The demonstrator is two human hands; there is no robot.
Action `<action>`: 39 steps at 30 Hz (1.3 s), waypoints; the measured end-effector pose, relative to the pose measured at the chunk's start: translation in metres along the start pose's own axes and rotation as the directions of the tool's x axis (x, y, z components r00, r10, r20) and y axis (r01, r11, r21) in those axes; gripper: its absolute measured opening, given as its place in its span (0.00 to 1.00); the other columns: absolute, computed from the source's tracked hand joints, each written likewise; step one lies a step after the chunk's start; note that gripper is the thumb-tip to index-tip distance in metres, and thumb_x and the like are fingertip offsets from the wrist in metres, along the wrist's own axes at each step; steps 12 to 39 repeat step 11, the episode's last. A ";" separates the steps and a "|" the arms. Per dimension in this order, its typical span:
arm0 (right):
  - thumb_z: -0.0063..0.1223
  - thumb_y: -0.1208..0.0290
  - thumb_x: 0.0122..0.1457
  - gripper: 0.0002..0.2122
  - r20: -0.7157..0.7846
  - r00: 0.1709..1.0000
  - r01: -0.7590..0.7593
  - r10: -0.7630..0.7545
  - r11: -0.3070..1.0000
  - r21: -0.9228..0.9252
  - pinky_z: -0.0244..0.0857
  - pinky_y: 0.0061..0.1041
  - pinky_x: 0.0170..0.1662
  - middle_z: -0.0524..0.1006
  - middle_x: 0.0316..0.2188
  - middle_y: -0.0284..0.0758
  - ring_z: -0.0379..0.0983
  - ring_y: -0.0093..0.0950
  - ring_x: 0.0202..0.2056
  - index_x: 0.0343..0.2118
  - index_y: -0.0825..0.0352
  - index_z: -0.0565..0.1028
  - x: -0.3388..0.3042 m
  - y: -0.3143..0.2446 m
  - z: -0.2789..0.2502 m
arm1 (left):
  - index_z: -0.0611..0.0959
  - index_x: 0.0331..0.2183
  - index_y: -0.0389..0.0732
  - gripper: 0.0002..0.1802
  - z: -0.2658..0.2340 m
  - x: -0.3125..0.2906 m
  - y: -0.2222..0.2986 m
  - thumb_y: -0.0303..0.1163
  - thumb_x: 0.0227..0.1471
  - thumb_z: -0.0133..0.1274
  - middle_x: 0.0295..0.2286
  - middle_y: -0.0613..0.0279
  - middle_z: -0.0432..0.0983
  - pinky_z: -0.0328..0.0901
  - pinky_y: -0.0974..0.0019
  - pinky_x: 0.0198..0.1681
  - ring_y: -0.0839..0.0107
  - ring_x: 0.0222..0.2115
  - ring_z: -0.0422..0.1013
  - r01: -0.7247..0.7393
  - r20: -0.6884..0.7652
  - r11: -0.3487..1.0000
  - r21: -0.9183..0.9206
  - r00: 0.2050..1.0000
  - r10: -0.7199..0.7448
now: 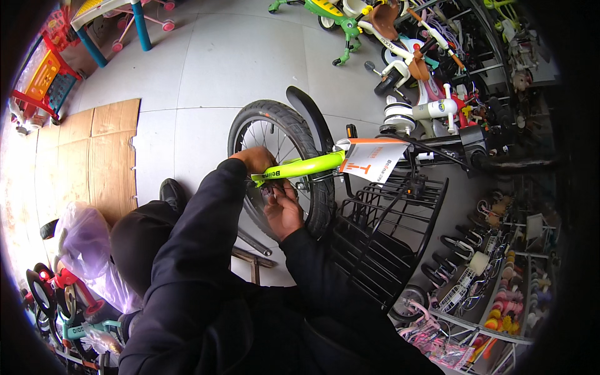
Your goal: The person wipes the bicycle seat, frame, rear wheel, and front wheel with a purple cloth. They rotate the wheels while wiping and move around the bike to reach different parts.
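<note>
A bicycle lies tipped over in front of me, its lime-green front fork point(303, 167) running across to the wheel hub. The front wheel's black tyre point(322, 203) surrounds thin spokes, with a black mudguard point(310, 115) beside it. My left hand point(255, 159) is at the fork's end on the far side of the hub, its fingers mostly hidden behind the fork. Close to the hub, my right hand point(284, 209) has its fingers curled around a small dark part that I cannot make out. A white and orange card point(375, 157) hangs on the frame by the head tube.
A black wire basket point(387, 231) is fixed to the bicycle at right. Flattened cardboard point(94, 159) covers floor at left. A purple plastic bag point(90, 244) sits near my left side. A green ride-on toy point(334, 28) stands at the back; children's bikes and shelves line the right.
</note>
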State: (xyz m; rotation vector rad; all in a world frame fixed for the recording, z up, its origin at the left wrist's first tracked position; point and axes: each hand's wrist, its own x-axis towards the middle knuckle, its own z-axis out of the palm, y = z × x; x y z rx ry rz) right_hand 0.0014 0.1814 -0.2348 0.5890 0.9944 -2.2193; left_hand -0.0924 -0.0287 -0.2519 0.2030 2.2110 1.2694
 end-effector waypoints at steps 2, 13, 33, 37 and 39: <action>0.52 0.78 0.65 0.25 -0.051 0.999 -0.002 0.002 1.000 -0.010 0.68 0.23 0.35 0.79 0.42 0.24 0.76 0.19 0.36 0.64 0.49 0.70 -0.001 0.000 -0.001 | 0.90 0.42 0.44 0.18 0.001 0.003 0.000 0.38 0.49 0.56 0.39 0.49 0.85 0.72 0.56 0.47 0.50 0.41 0.79 -0.026 -0.019 0.996 0.091 0.999 0.028; 0.60 0.70 0.61 0.37 -0.378 0.925 -0.145 0.034 0.952 -0.270 0.61 0.35 0.61 0.75 0.54 0.36 0.72 0.38 0.51 0.72 0.60 0.57 -0.053 0.022 0.022 | 0.91 0.38 0.44 0.19 0.025 0.007 -0.005 0.41 0.50 0.53 0.37 0.47 0.83 0.72 0.53 0.47 0.48 0.41 0.79 -0.032 -0.136 0.971 0.236 0.989 0.066; 0.60 0.70 0.61 0.37 -0.378 0.925 -0.145 0.034 0.952 -0.270 0.61 0.35 0.61 0.75 0.54 0.36 0.72 0.38 0.51 0.72 0.60 0.57 -0.053 0.022 0.022 | 0.91 0.38 0.44 0.19 0.025 0.007 -0.005 0.41 0.50 0.53 0.37 0.47 0.83 0.72 0.53 0.47 0.48 0.41 0.79 -0.032 -0.136 0.971 0.236 0.989 0.066; 0.60 0.70 0.61 0.37 -0.378 0.925 -0.145 0.034 0.952 -0.270 0.61 0.35 0.61 0.75 0.54 0.36 0.72 0.38 0.51 0.72 0.60 0.57 -0.053 0.022 0.022 | 0.91 0.38 0.44 0.19 0.025 0.007 -0.005 0.41 0.50 0.53 0.37 0.47 0.83 0.72 0.53 0.47 0.48 0.41 0.79 -0.032 -0.136 0.971 0.236 0.989 0.066; 0.60 0.70 0.61 0.37 -0.378 0.925 -0.145 0.034 0.952 -0.270 0.61 0.35 0.61 0.75 0.54 0.36 0.72 0.38 0.51 0.72 0.60 0.57 -0.053 0.022 0.022 | 0.91 0.38 0.44 0.19 0.025 0.007 -0.005 0.41 0.50 0.53 0.37 0.47 0.83 0.72 0.53 0.47 0.48 0.41 0.79 -0.032 -0.136 0.971 0.236 0.989 0.066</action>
